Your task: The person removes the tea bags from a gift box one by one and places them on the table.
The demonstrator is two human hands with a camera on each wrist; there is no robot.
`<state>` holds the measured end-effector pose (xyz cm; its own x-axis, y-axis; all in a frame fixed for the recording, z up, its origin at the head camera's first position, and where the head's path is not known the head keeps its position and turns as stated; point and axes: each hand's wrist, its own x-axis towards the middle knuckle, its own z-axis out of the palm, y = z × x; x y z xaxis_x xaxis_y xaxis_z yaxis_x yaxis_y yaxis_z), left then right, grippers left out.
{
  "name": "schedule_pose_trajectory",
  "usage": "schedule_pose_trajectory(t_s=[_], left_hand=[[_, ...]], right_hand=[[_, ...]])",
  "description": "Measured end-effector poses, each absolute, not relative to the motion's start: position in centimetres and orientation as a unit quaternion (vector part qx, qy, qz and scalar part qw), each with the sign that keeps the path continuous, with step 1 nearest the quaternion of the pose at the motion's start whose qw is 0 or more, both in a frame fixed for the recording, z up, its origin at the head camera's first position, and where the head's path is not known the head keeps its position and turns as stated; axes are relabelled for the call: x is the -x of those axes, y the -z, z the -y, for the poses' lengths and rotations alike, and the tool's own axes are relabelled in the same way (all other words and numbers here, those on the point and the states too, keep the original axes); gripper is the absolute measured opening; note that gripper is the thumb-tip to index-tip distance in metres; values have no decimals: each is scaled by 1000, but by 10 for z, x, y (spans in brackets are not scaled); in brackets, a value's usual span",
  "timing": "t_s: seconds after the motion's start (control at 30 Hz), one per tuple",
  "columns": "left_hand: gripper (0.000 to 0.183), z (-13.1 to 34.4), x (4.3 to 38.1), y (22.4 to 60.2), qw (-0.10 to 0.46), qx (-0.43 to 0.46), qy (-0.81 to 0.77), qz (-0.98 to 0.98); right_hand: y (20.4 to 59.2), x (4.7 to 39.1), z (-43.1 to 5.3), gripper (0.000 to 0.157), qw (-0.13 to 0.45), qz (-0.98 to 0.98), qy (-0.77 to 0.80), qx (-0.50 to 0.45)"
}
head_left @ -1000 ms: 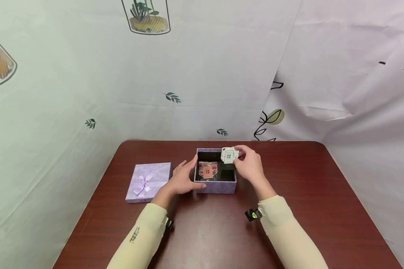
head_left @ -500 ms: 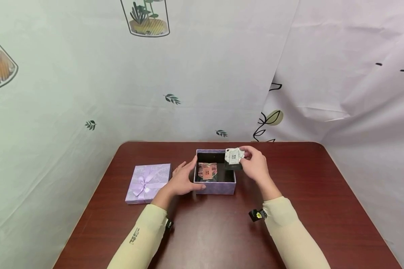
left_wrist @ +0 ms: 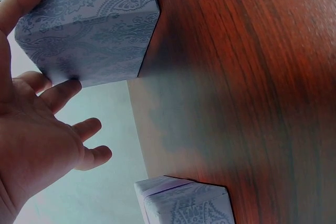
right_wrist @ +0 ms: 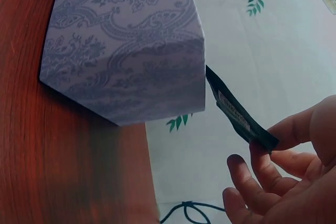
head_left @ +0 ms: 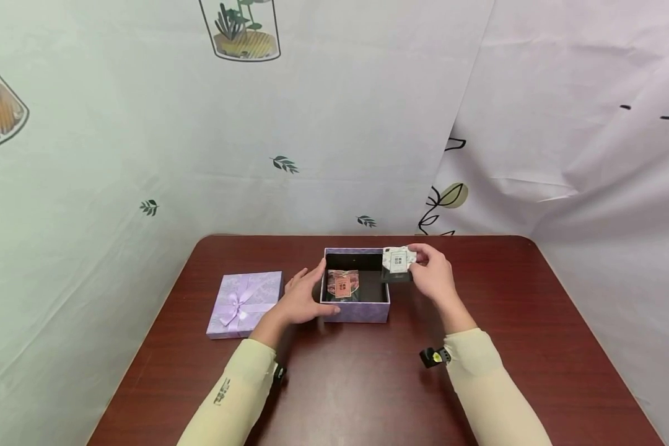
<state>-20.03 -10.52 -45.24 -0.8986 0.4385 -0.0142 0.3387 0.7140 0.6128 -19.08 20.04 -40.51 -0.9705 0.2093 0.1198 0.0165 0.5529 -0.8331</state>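
Note:
An open purple patterned gift box stands on the table. My left hand holds its left front corner; the left wrist view has the thumb on one face of the box and two fingertips against another. Thumb and fingers of my right hand pinch a flat tea packet, dark with a white label, above the box's right rim. Seen edge-on in the right wrist view, the packet is thin and dark. Inside the box, at the left, lies a second tea packet with a reddish label.
Left of the box lies its purple lid, topped with a ribbon bow. The reddish-brown table extends to both sides. Behind it hangs a pale printed cloth.
My right hand has moved to the right with the white-labelled tea packet, from over the box's inside to its right rim. The left hand and box stay in place.

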Motion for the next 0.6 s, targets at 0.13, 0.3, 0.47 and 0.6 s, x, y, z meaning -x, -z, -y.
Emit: schedule_pose_trajectory(t_s=[0.13,0.3,0.47,0.6], left_hand=[[116,106,200,452,78,-213,-315,-922],[116,106,200,452,78,-211,-317,-921],[117,106,201,453,79,-210,-315,-922],[117,106,201,453,79,-212,-316,-921]], right_hand=[[407,191,-206,39,104,875,-467,70],[410,192,-212,39,99,875,-467,84],[412,193,-217,40,85,874,-470,91],[416,193,-221,40,76,875,-470,93]])
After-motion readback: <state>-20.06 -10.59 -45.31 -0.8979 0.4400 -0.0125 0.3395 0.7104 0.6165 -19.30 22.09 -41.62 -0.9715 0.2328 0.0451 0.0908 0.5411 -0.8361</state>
